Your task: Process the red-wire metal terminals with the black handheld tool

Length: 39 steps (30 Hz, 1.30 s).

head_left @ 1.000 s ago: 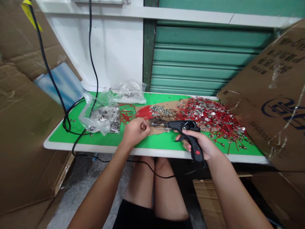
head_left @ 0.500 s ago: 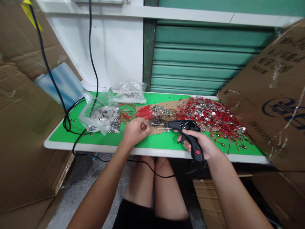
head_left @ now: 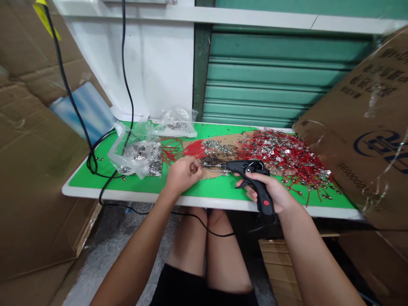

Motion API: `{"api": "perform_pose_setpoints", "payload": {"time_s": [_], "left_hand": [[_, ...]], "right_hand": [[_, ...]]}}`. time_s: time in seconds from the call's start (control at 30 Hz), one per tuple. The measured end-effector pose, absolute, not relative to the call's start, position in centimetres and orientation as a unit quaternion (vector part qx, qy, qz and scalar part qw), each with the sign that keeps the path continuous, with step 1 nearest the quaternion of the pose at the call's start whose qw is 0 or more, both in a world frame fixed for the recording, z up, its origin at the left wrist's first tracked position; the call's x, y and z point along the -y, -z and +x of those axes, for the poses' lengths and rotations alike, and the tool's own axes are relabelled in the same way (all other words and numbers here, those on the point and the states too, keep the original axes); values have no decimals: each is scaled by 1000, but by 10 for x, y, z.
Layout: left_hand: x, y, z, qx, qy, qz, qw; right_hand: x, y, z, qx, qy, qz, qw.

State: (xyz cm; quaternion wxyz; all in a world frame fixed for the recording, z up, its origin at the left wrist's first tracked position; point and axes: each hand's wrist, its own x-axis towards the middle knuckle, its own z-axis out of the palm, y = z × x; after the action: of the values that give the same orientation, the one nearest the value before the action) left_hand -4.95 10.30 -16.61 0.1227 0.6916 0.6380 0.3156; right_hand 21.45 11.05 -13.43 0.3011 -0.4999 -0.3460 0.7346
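My right hand (head_left: 270, 191) is wrapped round the grip of a black pistol-shaped tool (head_left: 251, 176) with a red button on its butt. The tool's metal tip points left over a piece of brown cardboard (head_left: 219, 159) on the green table (head_left: 143, 185). My left hand (head_left: 182, 173) is closed in a pinch just left of that tip, holding something too small to make out. A big heap of red wires with silver terminals (head_left: 280, 155) lies behind the tool.
A clear plastic bag of metal parts (head_left: 138, 155) and a second bag (head_left: 178, 123) lie at the table's left. Black cables (head_left: 92, 161) hang down and loop over the left edge. Cardboard boxes (head_left: 360, 127) crowd both sides. A green shutter stands behind.
The view has shifted slightly. Both hands and the tool stay in nearly the same place.
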Motion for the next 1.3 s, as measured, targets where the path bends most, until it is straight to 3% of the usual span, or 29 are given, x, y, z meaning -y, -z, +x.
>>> {"api": "perform_pose_setpoints", "payload": {"time_s": [0.53, 0.93, 1.3], "left_hand": [[-104, 167, -50, -642, -309, 691, 119], [-103, 166, -49, -652, -307, 682, 126], [-99, 162, -47, -653, -318, 675, 127]], "right_hand": [[-109, 135, 213, 371, -726, -487, 312], [-107, 140, 219, 357, -719, -417, 426], [-109, 152, 228, 282, -776, -304, 475]]}}
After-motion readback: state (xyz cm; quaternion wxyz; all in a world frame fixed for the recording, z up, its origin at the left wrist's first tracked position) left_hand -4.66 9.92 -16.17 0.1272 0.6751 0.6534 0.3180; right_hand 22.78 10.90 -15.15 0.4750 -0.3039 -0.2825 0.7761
